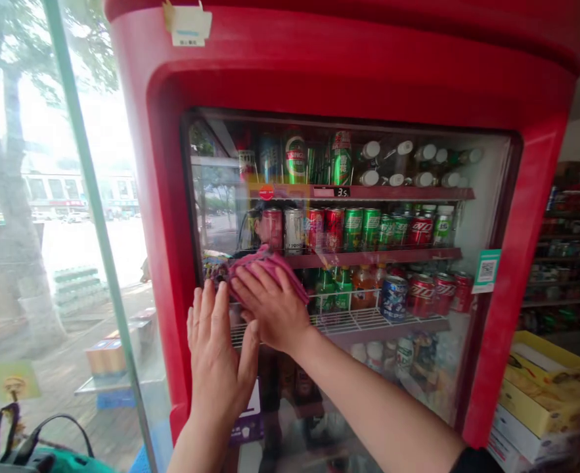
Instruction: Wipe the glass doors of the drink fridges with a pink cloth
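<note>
A pink cloth (270, 272) lies folded against the glass door of a red drinks fridge (349, 85). My right hand (272, 305) presses it there, fingers over the cloth, near the door's left side. Just below and left of it, my left hand (221, 348) is raised with its fingers stretched out and nothing held. It is at the left edge of the door; whether its palm touches the glass or the red frame I cannot tell. Behind the glass stand rows of cans (353, 228) and bottles on shelves, partly hidden by my hands and the cloth.
A green QR-code sticker (487, 270) is on the door's right side. Cardboard boxes (540, 394) are stacked at lower right, with stocked shelves (565, 243) behind. On the left are a glass panel's edge (92, 190) and a teal bag (63, 460).
</note>
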`<state>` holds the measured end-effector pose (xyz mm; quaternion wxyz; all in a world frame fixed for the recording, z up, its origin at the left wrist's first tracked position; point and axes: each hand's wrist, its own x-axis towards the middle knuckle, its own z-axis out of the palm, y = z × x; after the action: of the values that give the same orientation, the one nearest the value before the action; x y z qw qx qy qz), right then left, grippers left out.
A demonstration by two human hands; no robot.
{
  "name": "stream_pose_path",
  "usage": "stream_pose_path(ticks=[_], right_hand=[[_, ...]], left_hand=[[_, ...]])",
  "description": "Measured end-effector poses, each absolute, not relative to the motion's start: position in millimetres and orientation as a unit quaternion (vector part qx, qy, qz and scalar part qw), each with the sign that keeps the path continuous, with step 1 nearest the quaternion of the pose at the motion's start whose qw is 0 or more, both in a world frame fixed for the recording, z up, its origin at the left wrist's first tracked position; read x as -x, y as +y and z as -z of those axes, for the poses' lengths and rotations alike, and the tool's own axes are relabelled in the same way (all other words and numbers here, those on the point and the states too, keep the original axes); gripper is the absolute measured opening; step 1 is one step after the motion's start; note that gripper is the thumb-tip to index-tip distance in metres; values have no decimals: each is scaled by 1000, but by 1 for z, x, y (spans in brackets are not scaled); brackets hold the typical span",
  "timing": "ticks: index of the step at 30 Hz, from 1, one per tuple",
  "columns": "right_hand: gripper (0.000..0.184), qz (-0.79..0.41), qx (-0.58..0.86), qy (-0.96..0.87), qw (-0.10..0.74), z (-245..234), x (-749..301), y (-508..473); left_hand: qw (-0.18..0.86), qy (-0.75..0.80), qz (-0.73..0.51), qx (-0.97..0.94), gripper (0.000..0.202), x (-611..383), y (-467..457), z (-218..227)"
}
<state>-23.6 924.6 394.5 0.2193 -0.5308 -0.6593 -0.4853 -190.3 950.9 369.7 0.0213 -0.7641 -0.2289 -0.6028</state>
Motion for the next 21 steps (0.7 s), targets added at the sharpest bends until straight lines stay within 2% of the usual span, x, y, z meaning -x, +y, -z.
stream_pose_path(ticks=[4,8,10,14,18,21], right_hand=[[71,495,632,-509,310,-384,-32,883],[75,492,676,-413,362,-371,-23,894],[74,483,668,-447,347,-368,-6,908],[68,485,607,-571,265,-373,3,913],[65,485,568,-640,179,-390,-40,877],[63,489,596,-615,164,-403,-88,840]], left_hand=[[20,-238,586,774,82,178,948,-362],[19,-244,567,786,82,173,946,-355],[12,-245,570,784,82,170,945,-354],[-1,-234,580,780,83,157,940,-356],[-16,-216,584,782,83,128,928,-356],[-31,-204,570,795,86,106,914,-356]])
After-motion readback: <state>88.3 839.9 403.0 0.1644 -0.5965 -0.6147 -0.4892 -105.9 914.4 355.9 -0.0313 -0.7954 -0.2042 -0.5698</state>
